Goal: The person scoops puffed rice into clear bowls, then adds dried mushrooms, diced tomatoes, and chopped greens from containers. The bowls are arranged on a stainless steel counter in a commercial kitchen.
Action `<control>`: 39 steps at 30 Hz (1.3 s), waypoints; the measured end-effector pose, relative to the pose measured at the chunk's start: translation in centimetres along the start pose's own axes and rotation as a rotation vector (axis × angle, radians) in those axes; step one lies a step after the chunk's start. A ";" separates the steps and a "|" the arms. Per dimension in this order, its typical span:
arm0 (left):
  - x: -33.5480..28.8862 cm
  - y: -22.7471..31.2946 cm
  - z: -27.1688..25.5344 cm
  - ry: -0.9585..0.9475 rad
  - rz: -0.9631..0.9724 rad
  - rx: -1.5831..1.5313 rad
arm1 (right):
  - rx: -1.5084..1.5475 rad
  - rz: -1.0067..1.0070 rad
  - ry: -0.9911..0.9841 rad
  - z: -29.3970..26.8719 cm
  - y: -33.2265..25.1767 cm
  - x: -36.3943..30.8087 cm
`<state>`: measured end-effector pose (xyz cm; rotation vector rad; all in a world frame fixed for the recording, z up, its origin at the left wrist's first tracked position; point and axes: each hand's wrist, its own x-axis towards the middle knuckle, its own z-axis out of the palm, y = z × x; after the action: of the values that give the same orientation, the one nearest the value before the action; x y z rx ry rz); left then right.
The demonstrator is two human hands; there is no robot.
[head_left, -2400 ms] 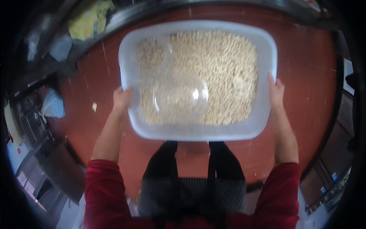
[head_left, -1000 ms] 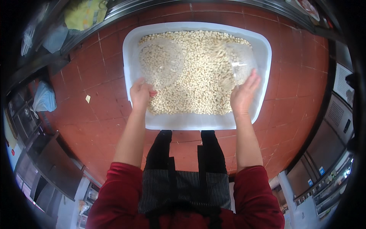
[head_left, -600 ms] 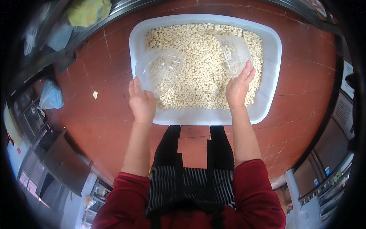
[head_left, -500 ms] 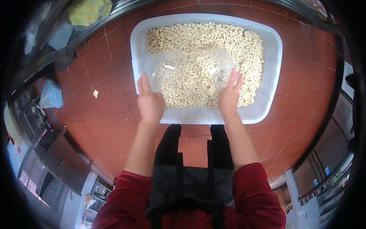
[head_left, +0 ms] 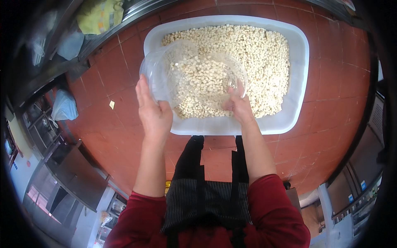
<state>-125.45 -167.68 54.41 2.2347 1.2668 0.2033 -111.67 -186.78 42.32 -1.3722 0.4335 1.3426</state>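
Note:
A wide white plastic tub point(head_left: 298, 87) holds a thick layer of small, pale cream pieces point(head_left: 264, 62), whose exact kind I cannot make out. My left hand point(head_left: 155, 118) is closed on the side of a clear plastic bowl point(head_left: 155, 68), tilted over the tub's left part. My right hand point(head_left: 240, 108) grips the rim of a second clear bowl point(head_left: 241, 78), tipped toward the first one. Pale pieces show blurred between and inside the two bowls. Through the clear plastic I cannot tell exactly which bowl holds them.
The tub stands on a red tiled floor point(head_left: 111, 140) in front of my feet. A small yellowish scrap point(head_left: 112, 105) lies left of it. A pale blue plastic bag point(head_left: 65, 105) sits farther left, near metal shelving. A yellow cloth point(head_left: 99, 17) lies at the upper left.
My left hand has moved slightly left with its bowl, which now tilts up more. My right hand has shifted left and lower, bringing its bowl close against the other.

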 end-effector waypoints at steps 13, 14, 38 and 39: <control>-0.6 -1.1 0.2 0.063 0.051 0.160 | -0.189 -0.338 0.175 -3.0 -4.2 -1.1; -0.4 -1.1 0.5 0.063 0.039 0.183 | -0.262 -0.417 0.261 -3.8 -5.0 -1.7; 2.2 -0.8 8.6 -0.036 0.010 0.083 | -0.333 -0.529 0.156 5.5 -1.1 1.8; 1.8 -1.3 8.5 -0.027 -0.005 0.005 | -0.458 -0.601 0.179 5.5 -1.4 1.1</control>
<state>-122.12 -168.98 46.41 2.2309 1.2599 0.1679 -112.71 -181.17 43.43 -1.8218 -0.1878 0.8438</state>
